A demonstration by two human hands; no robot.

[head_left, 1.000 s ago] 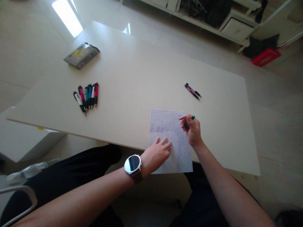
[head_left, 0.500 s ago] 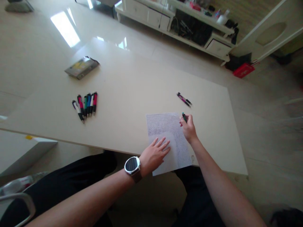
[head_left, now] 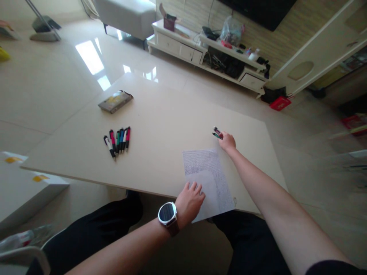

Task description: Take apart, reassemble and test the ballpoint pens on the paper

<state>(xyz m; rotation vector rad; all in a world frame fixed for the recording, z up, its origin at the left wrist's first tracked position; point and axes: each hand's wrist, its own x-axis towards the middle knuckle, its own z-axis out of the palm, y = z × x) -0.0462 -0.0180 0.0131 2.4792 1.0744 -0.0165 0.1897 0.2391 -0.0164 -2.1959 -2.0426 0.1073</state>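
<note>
A sheet of paper (head_left: pixel 212 191), covered with dense small marks except for a paler patch, lies at the table's near edge. My left hand (head_left: pixel 190 200), with a watch (head_left: pixel 168 213) on its wrist, rests on the sheet's lower left with fingers apart. Beyond the sheet's top right corner, my right hand (head_left: pixel 228 142) is closed around a pen with green on it (head_left: pixel 217 136). Its fingers are right by another pen (head_left: pixel 216 130) on the table; whether they touch it I cannot tell. The second pen that lay there is hidden.
To the left, several coloured pens (head_left: pixel 118 141) lie side by side on the white table (head_left: pixel 166 122). A flat box (head_left: pixel 116 101) lies behind them. Past the table stand a low cabinet (head_left: pixel 174 47) and a grey seat (head_left: pixel 126 17). A red bag or box (head_left: pixel 280 103) is on the floor.
My right hand has moved forward, away from the paper to the pens beyond it, with the green pen still in it. My left hand stays on the sheet. The view has tilted up.
</note>
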